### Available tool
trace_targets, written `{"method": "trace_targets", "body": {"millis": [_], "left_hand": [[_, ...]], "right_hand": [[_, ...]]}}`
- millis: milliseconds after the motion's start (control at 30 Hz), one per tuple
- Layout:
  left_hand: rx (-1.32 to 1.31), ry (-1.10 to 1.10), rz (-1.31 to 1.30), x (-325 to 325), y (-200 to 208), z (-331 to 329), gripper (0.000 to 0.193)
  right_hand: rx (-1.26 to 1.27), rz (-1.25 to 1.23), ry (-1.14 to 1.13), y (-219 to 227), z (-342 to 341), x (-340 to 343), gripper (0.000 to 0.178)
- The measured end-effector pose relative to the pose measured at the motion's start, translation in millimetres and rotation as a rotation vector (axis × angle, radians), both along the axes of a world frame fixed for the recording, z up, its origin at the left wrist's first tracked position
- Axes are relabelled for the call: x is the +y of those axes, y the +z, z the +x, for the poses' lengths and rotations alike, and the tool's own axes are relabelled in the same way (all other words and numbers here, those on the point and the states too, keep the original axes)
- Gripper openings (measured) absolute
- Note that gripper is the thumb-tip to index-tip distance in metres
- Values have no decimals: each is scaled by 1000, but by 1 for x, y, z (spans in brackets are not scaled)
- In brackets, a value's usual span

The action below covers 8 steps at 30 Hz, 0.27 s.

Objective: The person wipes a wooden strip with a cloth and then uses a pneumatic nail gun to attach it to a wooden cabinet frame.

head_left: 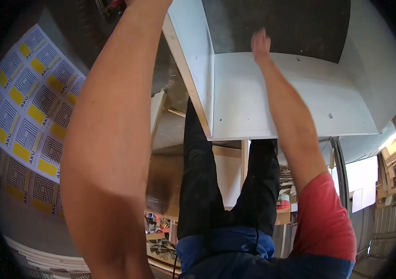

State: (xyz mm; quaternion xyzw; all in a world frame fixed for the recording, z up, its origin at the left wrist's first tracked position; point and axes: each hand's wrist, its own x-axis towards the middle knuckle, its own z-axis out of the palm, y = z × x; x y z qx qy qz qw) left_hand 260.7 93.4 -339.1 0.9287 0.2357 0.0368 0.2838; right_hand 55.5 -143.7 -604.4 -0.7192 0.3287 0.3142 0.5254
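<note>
In front of me is a white open box (244,97), like a cabinet carcass, with a dark grey panel (281,23) at its far side. My right hand (260,43) is over the inside of the box, where the white board meets the dark panel. Its fingers are curled together, and anything in them is too small to make out. A raw wood edge (184,69) runs along the box's left side panel. My left forearm (109,125) stretches up past this side; its hand lies beyond the top edge of the picture.
A red and black object (112,5) shows at the top, left of my left wrist. Patterned yellow-and-white sheeting (33,107) hangs at the left. Below the box are wooden pieces (228,151) near my legs. Boards and timber (395,172) are stacked at the right.
</note>
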Motion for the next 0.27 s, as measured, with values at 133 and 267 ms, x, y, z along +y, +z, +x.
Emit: {"method": "trace_targets", "body": {"millis": [133, 267], "left_hand": [[-82, -62, -19, 1, -8, 0, 38], [-77, -73, -43, -2, 13, -2, 37]], "right_hand": [[-279, 300, -344, 32, 143, 12, 42], [-663, 671, -214, 71, 219, 19, 52]]}}
